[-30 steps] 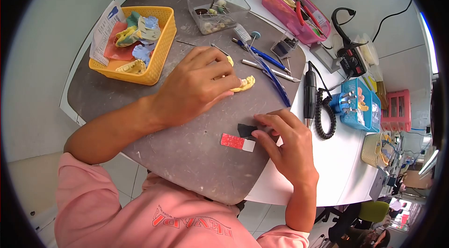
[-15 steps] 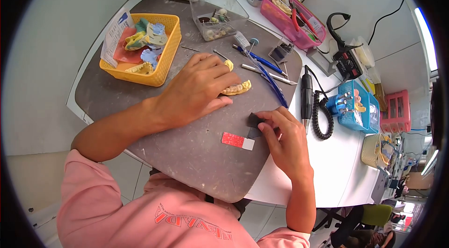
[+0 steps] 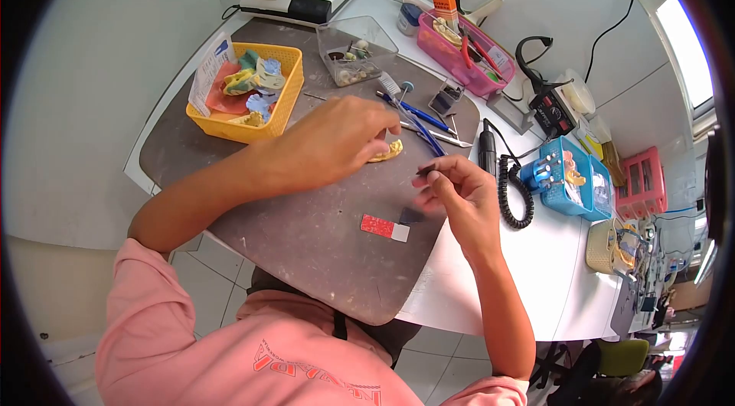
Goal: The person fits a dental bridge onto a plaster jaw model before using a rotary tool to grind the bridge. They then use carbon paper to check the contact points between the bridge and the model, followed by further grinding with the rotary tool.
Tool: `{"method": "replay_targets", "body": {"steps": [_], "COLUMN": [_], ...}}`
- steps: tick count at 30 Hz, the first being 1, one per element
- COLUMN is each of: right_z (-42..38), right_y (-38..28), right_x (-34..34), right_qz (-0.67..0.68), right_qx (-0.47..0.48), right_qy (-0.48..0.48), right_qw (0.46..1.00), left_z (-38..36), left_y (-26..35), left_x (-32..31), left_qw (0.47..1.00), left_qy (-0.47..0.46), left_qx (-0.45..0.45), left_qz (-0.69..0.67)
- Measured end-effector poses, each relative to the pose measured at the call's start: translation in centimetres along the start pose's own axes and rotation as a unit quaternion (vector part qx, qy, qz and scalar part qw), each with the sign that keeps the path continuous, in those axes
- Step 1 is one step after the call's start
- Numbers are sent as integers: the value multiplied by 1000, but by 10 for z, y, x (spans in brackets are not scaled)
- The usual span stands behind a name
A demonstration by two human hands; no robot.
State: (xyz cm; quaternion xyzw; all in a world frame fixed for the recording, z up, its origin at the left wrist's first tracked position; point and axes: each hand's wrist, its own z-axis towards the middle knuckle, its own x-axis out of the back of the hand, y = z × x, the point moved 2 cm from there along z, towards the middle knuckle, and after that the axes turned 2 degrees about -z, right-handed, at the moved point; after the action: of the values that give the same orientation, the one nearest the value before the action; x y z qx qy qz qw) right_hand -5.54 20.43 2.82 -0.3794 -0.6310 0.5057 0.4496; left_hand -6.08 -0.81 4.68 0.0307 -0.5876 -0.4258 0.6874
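Note:
A yellow dental cast (image 3: pixel 389 151) with a row of pale teeth lies on the grey work mat. Over its left end hovers my left hand (image 3: pixel 329 142), fingers loosely bent and slightly apart, fingertips right at the cast. My right hand (image 3: pixel 468 199) pinches a small, thin dark piece (image 3: pixel 426 170) between thumb and fingertips, raised above the mat; its other fingers are blurred. Beneath it, a dark flat square (image 3: pixel 412 215) lies against a red-and-white strip (image 3: pixel 379 227).
Left, a yellow basket (image 3: pixel 287 104) holds impressions and casts. Behind are a clear box (image 3: pixel 360 73) of burs and a pink basket (image 3: pixel 490 84) of tools. Blue-handled tools (image 3: pixel 425 119) lie beyond the cast. A black handpiece (image 3: pixel 488 150) and blue baskets (image 3: pixel 570 203) stand right.
My right hand has lifted the thin dark piece off the mat, uncovering more of the dark square. My left hand has risen a little and loosened over the cast. The camera view has tilted up.

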Motion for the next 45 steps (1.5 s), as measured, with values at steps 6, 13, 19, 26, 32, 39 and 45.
{"method": "replay_targets", "body": {"steps": [6, 13, 19, 26, 32, 39, 45], "right_z": [22, 21, 15, 14, 18, 25, 32], "right_y": [3, 21, 26, 19, 21, 20, 23], "right_x": [-7, -18, -16, -20, -28, -24, -24], "right_qz": [-59, -142, -104, -40, 33, -78, -59], "right_qx": [23, 111, 155, 82, 9, -16, -25], "right_qy": [-25, 6, 45, 38, 9, -80, -64], "right_qw": [998, 984, 981, 995, 999, 994, 996], "left_z": [-7, -11, -14, -15, -10, 7, 29], "left_y": [2, 2, 2, -8, -10, -8, -8], "left_x": [-20, -27, -29, -23, -19, -12, -6], "left_qw": [994, 994, 990, 995, 997, 998, 995], "left_qy": [14, 48, 98, 94, 66, 20, -81], "left_qx": [6, -9, -13, 19, 38, 56, 55], "left_qz": [112, 96, 96, 30, -5, 2, 34]}}
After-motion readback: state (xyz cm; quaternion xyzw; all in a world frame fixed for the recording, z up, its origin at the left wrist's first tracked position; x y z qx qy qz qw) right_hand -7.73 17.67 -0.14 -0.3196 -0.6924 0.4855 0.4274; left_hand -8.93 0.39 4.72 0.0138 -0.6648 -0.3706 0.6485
